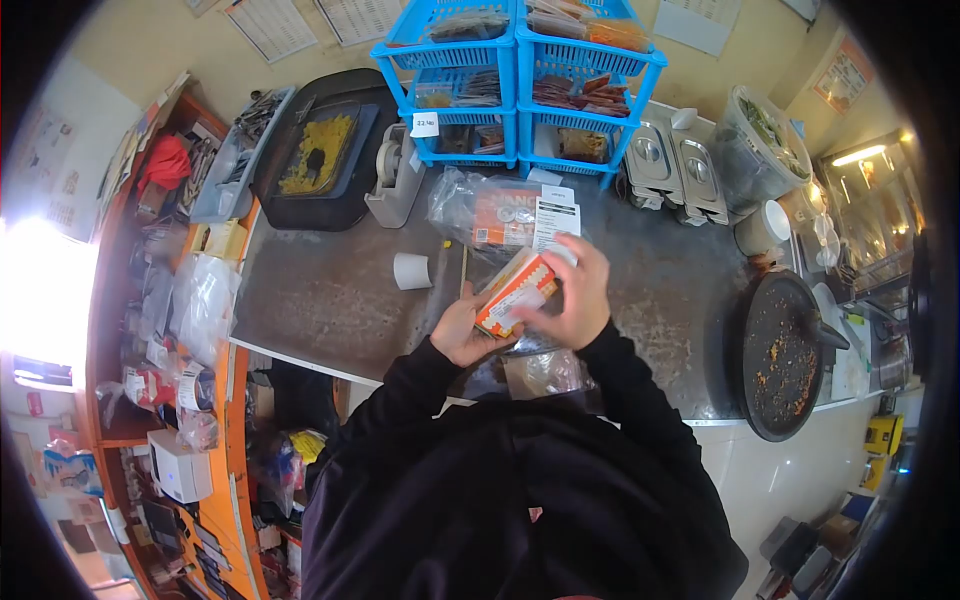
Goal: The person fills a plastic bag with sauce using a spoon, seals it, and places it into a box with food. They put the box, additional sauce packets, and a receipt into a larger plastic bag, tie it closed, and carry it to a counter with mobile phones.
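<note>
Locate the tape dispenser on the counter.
The tape dispenser stands at the back of the counter, left of centre, between the black tray and the blue baskets.

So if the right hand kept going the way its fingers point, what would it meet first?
Probably the left hand: the right hand points leftward across the orange packet both hold. Depth is unclear.

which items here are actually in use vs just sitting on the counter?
In use: orange packet, held by left hand and right hand; receipt just behind them.

Lying about: bagged packet, paper roll, tape dispenser, blue baskets, black tray, round pan, clear bag.
</note>
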Demonstrator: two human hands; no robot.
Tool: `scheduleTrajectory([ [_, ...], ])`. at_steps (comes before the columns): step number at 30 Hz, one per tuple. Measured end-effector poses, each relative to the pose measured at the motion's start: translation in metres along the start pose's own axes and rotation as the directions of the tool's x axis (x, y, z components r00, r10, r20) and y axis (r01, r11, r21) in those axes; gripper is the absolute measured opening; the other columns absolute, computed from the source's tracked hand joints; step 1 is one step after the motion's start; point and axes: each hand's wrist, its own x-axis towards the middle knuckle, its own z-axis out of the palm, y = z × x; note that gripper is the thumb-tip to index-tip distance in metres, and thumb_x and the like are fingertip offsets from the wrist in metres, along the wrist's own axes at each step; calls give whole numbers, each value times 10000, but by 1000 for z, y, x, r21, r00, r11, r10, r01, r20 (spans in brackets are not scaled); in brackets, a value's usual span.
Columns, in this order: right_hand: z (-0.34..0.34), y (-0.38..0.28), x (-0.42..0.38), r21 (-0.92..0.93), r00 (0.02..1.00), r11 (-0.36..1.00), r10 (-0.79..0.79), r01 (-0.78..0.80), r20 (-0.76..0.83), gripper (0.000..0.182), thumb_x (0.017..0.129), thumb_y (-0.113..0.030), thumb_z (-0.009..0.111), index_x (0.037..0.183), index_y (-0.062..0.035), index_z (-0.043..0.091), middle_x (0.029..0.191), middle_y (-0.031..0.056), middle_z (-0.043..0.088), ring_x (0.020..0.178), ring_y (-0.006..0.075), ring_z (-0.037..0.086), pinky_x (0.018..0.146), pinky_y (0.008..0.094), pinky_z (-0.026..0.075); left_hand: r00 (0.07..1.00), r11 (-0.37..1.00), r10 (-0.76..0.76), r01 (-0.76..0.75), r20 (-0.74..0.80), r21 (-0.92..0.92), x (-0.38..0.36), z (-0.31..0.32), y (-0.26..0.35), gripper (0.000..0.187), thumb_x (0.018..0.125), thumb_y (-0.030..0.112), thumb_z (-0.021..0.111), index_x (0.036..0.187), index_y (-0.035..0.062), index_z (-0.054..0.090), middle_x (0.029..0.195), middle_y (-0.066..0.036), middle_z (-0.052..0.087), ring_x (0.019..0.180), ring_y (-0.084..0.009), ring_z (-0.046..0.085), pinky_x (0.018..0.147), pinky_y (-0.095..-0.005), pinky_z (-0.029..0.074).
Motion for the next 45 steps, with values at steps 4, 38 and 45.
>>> scheduleTrajectory([
  [4,12,-17,-6,274,993,955,115,-114,11,672,615,-273,808,1138,-24,468,1162,178,486,1054,318,485,840,373,433,986,967,87,-49,-143,250,-15,37,-12,537,972,208,331,1381,203,-16,1195,-163,457,1003,-279,538,766,-424,506],
  [38,-20,115,-95,-337,775,724,632,-602,-27,555,801,-201,615,1263,21,403,1208,237,465,1137,376,443,943,417,364,289,-408,805,-364,518,837,77,-23,88,181,686,90,651,822,27,551,915,-145,593,913,-326,549,806,-379,422],
  [45,30,25,25,151,984,983,81,-105,158,376,687,-51,677,1031,-25,529,1203,155,489,1124,343,447,932,404,363,446,-630,492,-410,747,660,18,39,32,120,737,47,605,853,48,573,879,-129,580,876,-328,545,763,-363,435],
])
